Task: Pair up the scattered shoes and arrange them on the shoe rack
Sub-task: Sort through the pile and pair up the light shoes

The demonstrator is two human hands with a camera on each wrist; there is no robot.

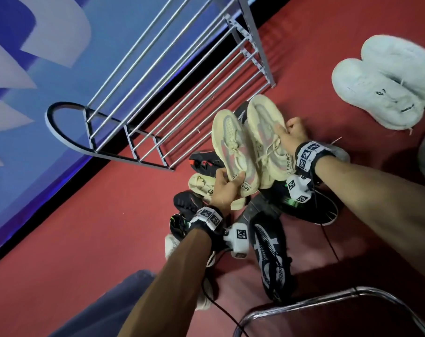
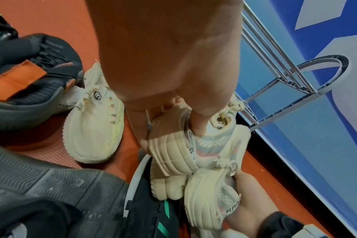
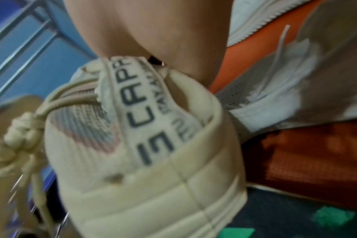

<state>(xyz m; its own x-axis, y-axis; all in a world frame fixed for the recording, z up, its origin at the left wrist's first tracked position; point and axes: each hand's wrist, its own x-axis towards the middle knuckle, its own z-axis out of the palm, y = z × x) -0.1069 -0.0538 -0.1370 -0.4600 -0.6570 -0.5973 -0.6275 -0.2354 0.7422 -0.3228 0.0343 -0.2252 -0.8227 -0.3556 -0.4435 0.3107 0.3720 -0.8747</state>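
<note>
Nearest, at the bottom of the head view: a curved chrome tube, and beside it a black mesh shoe on the red floor. A little farther, a loose heap: a black shoe with green marks, a dark shoe with orange trim, one cream shoe with a dark badge. All of these not yet sorted, so most of the work seems still ahead.

Above the heap, a matching cream pair, held off the floor, side by side and touching, toes toward the rack. Left hand curled around the heel of the left cream shoe, thumb pushed inside the collar. Right hand gripping the right cream shoe at its collar, fingers tucked in. One pair joined, then, but not placed.

To the right, two white shoes together on the floor, apparently paired, also waiting.

Farthest, the metal shoe rack against the blue wall. No shoe visible on its bars. Plenty of free bar length for the cream pair. Open red floor between heap and rack, so an unblocked path forward. To mind: the rack's front rail and side frame, and gaps between the bars where a narrow toe could perhaps dip.
</note>
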